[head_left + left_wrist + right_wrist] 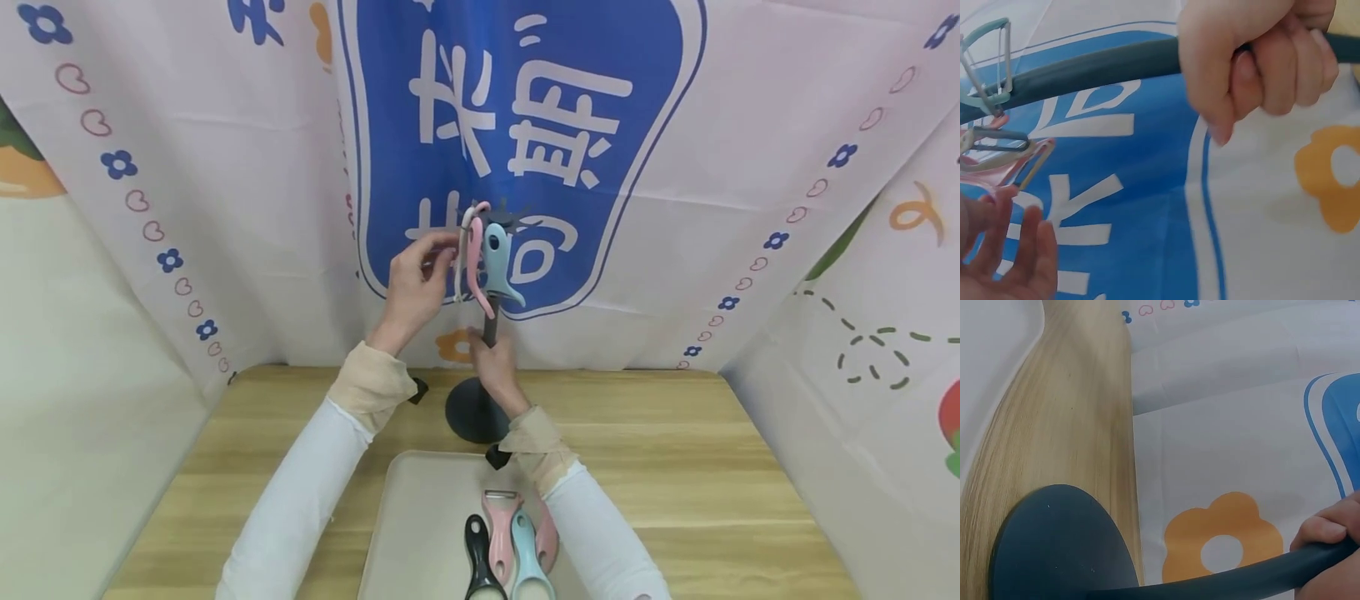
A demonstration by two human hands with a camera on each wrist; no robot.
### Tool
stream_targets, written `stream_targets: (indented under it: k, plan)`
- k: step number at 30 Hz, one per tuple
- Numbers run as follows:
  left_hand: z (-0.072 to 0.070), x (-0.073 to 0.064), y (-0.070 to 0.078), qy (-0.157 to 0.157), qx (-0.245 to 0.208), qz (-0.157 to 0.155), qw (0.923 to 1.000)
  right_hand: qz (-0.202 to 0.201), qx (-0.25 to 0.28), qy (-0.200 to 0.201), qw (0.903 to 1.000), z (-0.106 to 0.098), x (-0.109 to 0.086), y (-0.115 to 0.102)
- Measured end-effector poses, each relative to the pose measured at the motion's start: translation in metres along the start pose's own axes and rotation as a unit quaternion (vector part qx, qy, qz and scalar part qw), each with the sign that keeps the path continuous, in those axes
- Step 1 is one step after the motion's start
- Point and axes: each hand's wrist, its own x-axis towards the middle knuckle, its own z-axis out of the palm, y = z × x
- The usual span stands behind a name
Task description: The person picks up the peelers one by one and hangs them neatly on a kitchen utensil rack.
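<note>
A dark stand with a round base (468,412) and upright pole (491,331) is on the table near its back edge. My right hand (497,367) wraps its fingers round the pole, also seen in the left wrist view. At the hooked top (504,218) hang a light blue peeler (497,258) and a pink peeler (476,258), with a pale one close beside them. My left hand (418,279) is raised at the left of these. In the left wrist view its fingertips pinch the end of a pink peeler (1035,164). How that peeler meets its hook is hidden.
A beige tray (408,517) lies on the wooden table (675,467) in front of the stand. On it are a black peeler (477,550), a pink peeler (501,533), a light blue peeler (527,550) and another pink piece (548,540) partly under my right sleeve. A printed cloth (675,275) hangs behind.
</note>
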Motion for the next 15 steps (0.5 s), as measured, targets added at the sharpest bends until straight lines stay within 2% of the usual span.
stream_targets:
  k: [3, 5, 9, 11, 15]
  plan:
    - [0.002, -0.007, -0.01, 0.012, 0.006, -0.024, 0.9996, 0.023, 0.004, -0.005, 0.9997, 0.002, 0.0, 0.001]
    - [0.005, -0.013, -0.017, 0.006, 0.0, -0.051, 0.9987, 0.033, 0.009, -0.009, 0.9994, 0.003, 0.0, 0.001]
    - [0.012, -0.024, -0.029, -0.01, -0.018, -0.109, 0.9938, 0.029, 0.011, -0.024, 0.9992, 0.0, -0.002, -0.001]
    - [0.015, -0.028, -0.033, -0.014, -0.034, -0.132, 0.9906, 0.022, -0.011, -0.03, 0.9992, -0.004, -0.004, -0.004]
    - [0.021, -0.031, -0.037, -0.02, -0.071, -0.148, 0.9862, 0.015, -0.069, -0.048, 0.9963, -0.017, -0.01, -0.012]
